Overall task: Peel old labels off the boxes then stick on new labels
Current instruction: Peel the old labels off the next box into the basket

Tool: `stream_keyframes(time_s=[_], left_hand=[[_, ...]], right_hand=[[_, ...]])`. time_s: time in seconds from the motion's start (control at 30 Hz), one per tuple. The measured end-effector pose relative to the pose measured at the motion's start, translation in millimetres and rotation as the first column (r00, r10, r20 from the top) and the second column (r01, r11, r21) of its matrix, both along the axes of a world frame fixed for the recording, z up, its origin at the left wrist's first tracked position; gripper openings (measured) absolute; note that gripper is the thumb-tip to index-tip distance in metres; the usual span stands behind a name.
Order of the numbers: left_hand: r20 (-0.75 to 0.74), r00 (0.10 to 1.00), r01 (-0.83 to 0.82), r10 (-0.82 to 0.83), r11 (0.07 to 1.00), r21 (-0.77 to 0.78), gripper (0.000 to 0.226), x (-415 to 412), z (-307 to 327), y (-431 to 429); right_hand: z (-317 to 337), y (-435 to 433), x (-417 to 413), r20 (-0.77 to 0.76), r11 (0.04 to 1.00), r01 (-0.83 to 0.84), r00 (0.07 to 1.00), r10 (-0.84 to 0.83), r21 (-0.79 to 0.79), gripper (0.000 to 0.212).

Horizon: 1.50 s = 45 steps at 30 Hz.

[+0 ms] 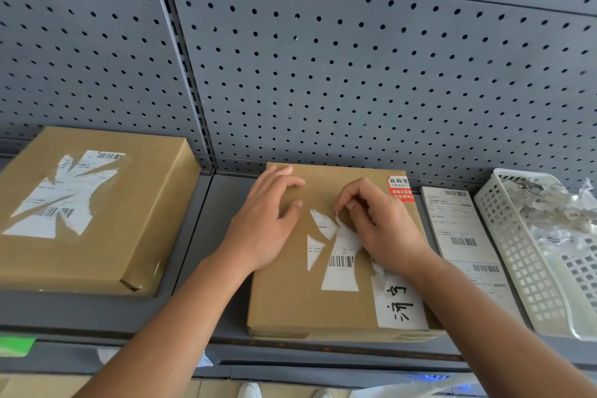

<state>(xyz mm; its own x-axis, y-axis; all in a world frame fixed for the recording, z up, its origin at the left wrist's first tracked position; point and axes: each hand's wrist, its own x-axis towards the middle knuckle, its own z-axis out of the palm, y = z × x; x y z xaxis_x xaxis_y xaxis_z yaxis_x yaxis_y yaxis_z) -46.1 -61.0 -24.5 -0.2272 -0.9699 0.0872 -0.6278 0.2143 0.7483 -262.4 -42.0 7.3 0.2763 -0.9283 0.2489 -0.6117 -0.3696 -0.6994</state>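
The torn white paper label [340, 263] lay in ragged pieces on the middle of the top face of the brown cardboard box [290, 307], which sat flat on the grey metal shelf [193, 310], between a second brown cardboard box [135, 210] on the left and a strip of fresh white barcode labels [458, 229] just beside it on the right. The right hand [378, 229] was the one at work: thumb and forefinger were closed in a tight pinch on the far tip of the largest piece, the other fingers curled in behind. From that pinch the piece ran lengthways towards the person, widening past the barcode to its near edge, so by my reckoning the peel would have to be drawn back along that line, towards the body, rather than sideways. The left hand [268, 220] gripped nothing; it lay flat with its fingers spread on the far-left part of the lid, just beside the label, seemingly to hold the box down. Beyond the fresh labels stood a white plastic lattice basket [517, 255] with crumpled scraps in it, probably where the peelings belonged.
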Motion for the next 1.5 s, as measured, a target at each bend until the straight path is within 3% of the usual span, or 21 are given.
stream_keyframes(time_s=[0.1,0.3,0.57,0.9,1.1,1.33,1.5], left_hand=[[0.001,1.0,-0.001,0.001,1.0,0.0,0.027,0.3,-0.9,0.1],[-0.006,1.0,0.001,-0.001,1.0,0.007,0.028,0.6,-0.5,-0.2],[-0.002,1.0,0.0,0.0,1.0,0.01,0.027,0.5,0.0,-0.2],[0.006,1.0,0.003,-0.003,1.0,0.017,0.027,0.0,1.0,0.0],[0.013,1.0,0.007,-0.007,1.0,0.018,0.028,1.0,0.6,0.2],[-0.005,1.0,0.003,-0.003,1.0,0.008,0.027,0.3,0.2,-0.2],[0.001,1.0,0.004,-0.004,1.0,0.008,0.028,0.4,0.0,-0.5]], right_hand=[[-0.8,-0.1,1.7,-0.014,0.999,-0.029,0.999,0.029,0.014,0.023],[-1.0,-0.9,-3.5,0.117,0.998,0.056,0.991,-0.058,0.018,0.021],[-12.4,-3.8,-7.9,-0.189,0.993,-0.074,0.98,0.055,-0.092,0.015],[-7.3,6.1,-13.9,-0.127,0.997,-0.031,0.992,0.021,-0.075,0.011],[-0.1,13.4,-25.3,-0.027,0.995,0.087,0.996,-0.088,-0.041,0.01],[-11.1,11.1,-19.7,-0.233,0.997,-0.021,0.973,0.003,-0.073,0.017],[-11.8,11.0,-18.8,-0.201,0.992,-0.038,0.98,0.013,-0.12,0.008]])
